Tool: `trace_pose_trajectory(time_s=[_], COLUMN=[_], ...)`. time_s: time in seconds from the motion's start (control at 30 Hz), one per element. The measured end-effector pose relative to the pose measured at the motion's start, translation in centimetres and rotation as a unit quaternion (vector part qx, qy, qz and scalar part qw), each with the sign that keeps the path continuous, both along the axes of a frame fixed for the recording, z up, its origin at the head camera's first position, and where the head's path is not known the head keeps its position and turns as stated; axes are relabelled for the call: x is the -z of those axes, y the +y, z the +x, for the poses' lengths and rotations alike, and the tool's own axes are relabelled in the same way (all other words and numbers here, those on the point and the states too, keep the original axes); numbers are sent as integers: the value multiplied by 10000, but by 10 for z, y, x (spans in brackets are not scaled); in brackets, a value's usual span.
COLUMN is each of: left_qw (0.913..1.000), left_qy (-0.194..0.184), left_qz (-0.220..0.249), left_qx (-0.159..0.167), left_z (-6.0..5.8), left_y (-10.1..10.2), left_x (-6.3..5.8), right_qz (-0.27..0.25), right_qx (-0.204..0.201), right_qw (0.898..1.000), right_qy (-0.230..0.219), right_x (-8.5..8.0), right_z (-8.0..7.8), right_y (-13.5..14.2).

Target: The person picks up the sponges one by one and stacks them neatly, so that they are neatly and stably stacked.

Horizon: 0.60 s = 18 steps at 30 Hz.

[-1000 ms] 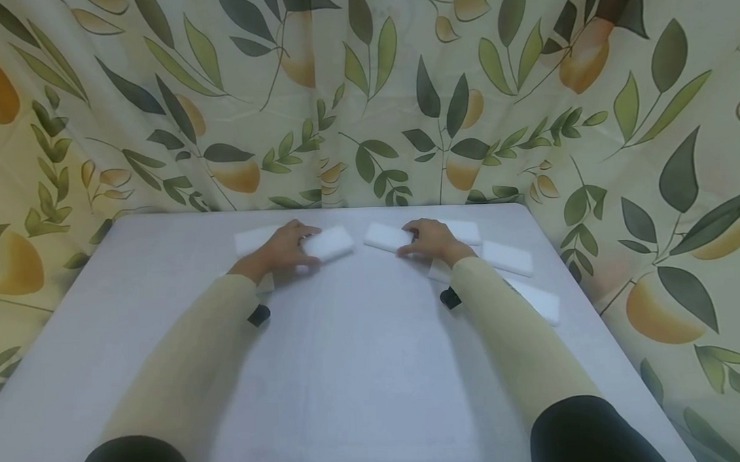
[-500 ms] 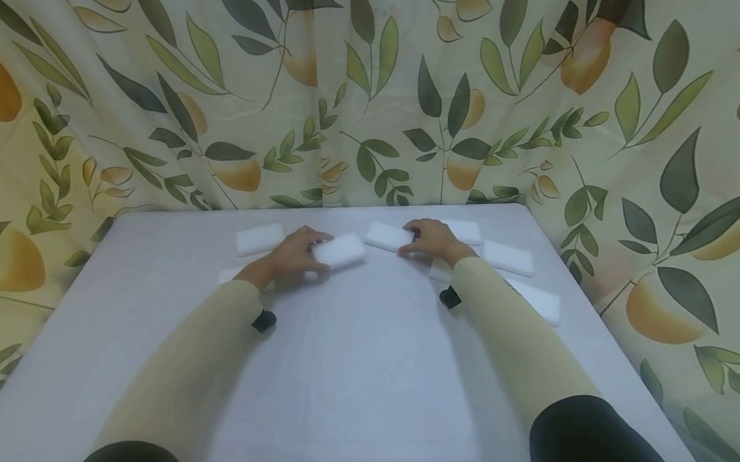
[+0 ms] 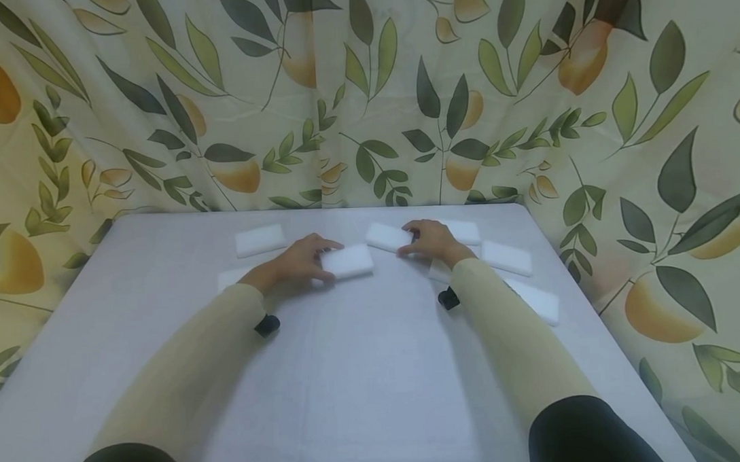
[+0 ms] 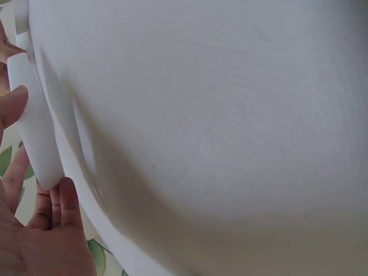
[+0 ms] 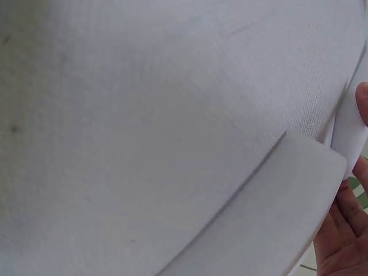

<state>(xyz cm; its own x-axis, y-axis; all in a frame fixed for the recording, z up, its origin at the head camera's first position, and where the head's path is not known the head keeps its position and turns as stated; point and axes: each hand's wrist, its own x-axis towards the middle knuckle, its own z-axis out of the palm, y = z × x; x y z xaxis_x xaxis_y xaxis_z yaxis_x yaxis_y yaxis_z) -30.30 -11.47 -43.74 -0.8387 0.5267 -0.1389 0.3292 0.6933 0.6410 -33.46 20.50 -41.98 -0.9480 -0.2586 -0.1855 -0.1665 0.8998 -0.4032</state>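
My left hand (image 3: 299, 261) holds a white rectangular block (image 3: 347, 262) with rounded edges near the middle of the far part of the table. In the left wrist view its thumb lies on one face of that block (image 4: 37, 126), with fingertips at the lower end; a shadow falls on the cloth beside it. To the right, my right hand (image 3: 431, 240) grips the near end of a similar white block (image 3: 387, 236), which slants toward the left hand's block. The right wrist view shows the thumb on this block (image 5: 348, 132), partly behind another block (image 5: 270, 207).
White blocks (image 3: 260, 240) lie left of the left hand, one partly covered by the wrist. More blocks (image 3: 505, 258) lie around the right forearm. A white cloth covers the table (image 3: 375, 380); a leaf-and-fruit patterned curtain (image 3: 366, 109) hangs along its far edge.
My left hand has moved right and nearer to me with its block, uncovering blocks on the left. The right hand and its block have stayed put.
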Motion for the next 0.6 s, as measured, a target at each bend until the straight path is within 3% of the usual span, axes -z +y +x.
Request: trace_pose_trajectory(time_s=[0.6], left_qw=[9993], left_qy=[-95], left_qz=[-157], left_qx=[315], left_z=[1], left_y=[15], left_x=[1], right_qz=[0], right_qx=[49], right_qw=[10000], right_qy=[-82], right_x=[0], right_z=[-1], right_y=[0])
